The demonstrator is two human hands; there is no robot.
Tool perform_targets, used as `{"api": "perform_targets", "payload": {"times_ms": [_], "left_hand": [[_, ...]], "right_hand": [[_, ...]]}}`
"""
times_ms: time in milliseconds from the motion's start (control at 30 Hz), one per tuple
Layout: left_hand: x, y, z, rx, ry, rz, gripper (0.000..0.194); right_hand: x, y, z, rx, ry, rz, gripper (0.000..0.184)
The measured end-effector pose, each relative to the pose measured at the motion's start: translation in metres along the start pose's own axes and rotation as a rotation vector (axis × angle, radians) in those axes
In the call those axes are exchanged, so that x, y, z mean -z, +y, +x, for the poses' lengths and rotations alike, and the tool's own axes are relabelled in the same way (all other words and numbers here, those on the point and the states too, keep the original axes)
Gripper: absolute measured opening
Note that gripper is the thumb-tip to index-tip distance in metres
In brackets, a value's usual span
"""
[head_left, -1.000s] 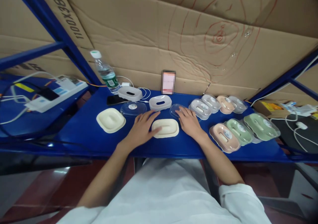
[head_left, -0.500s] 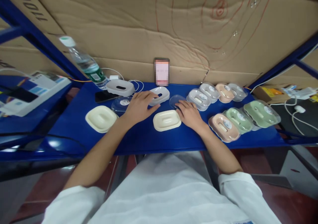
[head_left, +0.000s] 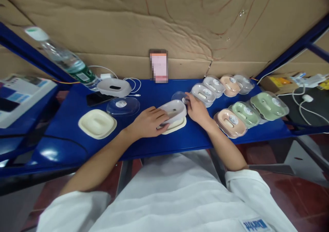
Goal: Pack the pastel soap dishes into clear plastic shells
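My left hand (head_left: 151, 122) is closed on the left end of a pale grey soap dish body (head_left: 174, 111) with a slot in its floor. The body is held tilted over a cream base (head_left: 177, 126), covering most of it. My right hand (head_left: 197, 108) has its fingers curled at the body's right end; their tips are partly hidden. Just behind those fingers lies a clear lid (head_left: 178, 96) with a round label. To the left are another cream base (head_left: 97, 124), a clear lid (head_left: 123, 107) and a grey soap dish body (head_left: 114, 87).
Several lidded soap dishes in grey, peach and green (head_left: 245, 113) stand at the right. A water bottle (head_left: 69, 62) leans at the back left beside a white cable (head_left: 136, 84) and a dark phone (head_left: 96, 99). Another phone (head_left: 159, 65) rests against the cardboard wall (head_left: 115, 36).
The grey soap dish body has come from the back of the table toward me, over the cream base, in my left hand. My right hand has shifted from over the lid to the body's right end.
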State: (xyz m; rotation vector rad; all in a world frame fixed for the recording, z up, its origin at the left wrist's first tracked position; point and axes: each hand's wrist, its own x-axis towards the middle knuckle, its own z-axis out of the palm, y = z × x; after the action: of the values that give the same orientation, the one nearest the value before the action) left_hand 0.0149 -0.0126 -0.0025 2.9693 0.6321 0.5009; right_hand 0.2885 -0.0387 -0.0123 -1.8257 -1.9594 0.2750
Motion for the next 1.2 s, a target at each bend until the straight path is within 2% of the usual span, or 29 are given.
{"api": "perform_targets", "payload": {"times_ms": [100, 200, 300, 367, 467, 633, 733, 800, 933, 1033, 1200], "left_hand": [[-0.001, 0.010, 0.003, -0.104, -0.109, 0.017, 0.026], [-0.004, 0.015, 0.008, -0.087, -0.176, 0.049, 0.029], [-0.007, 0.017, 0.009, -0.058, -0.209, 0.112, 0.037], [-0.010, 0.016, 0.009, -0.054, -0.212, 0.143, 0.036], [-0.012, 0.009, 0.008, -0.046, -0.185, 0.154, 0.034], [-0.012, -0.010, 0.005, 0.012, -0.114, -0.012, 0.035], [-0.009, -0.017, 0.003, 0.042, -0.063, -0.166, 0.035], [-0.007, -0.023, 0.002, 0.081, -0.045, -0.206, 0.030], [0.001, -0.040, -0.001, 0.187, -0.142, -0.268, 0.026], [0.011, -0.055, -0.005, 0.289, -0.141, -0.257, 0.024], [0.022, -0.068, -0.014, 0.321, -0.151, -0.267, 0.028]], "right_hand": [[0.002, -0.003, -0.001, 0.022, -0.033, -0.059, 0.053], [0.006, -0.009, -0.004, 0.073, -0.039, -0.115, 0.048], [0.008, -0.014, -0.006, 0.248, -0.039, -0.090, 0.046], [0.006, -0.016, -0.007, 0.386, -0.085, -0.049, 0.045], [-0.001, -0.017, -0.010, 0.465, -0.150, -0.045, 0.045], [-0.009, -0.018, -0.014, 0.421, -0.130, -0.109, 0.050], [-0.006, -0.015, -0.011, 0.354, -0.058, -0.149, 0.060], [-0.004, -0.011, -0.007, 0.296, -0.007, -0.168, 0.058], [-0.002, 0.001, 0.000, 0.155, 0.017, -0.255, 0.046], [-0.005, 0.007, 0.001, 0.116, -0.013, -0.279, 0.040], [-0.011, 0.008, 0.002, 0.060, -0.033, -0.155, 0.048]]}}
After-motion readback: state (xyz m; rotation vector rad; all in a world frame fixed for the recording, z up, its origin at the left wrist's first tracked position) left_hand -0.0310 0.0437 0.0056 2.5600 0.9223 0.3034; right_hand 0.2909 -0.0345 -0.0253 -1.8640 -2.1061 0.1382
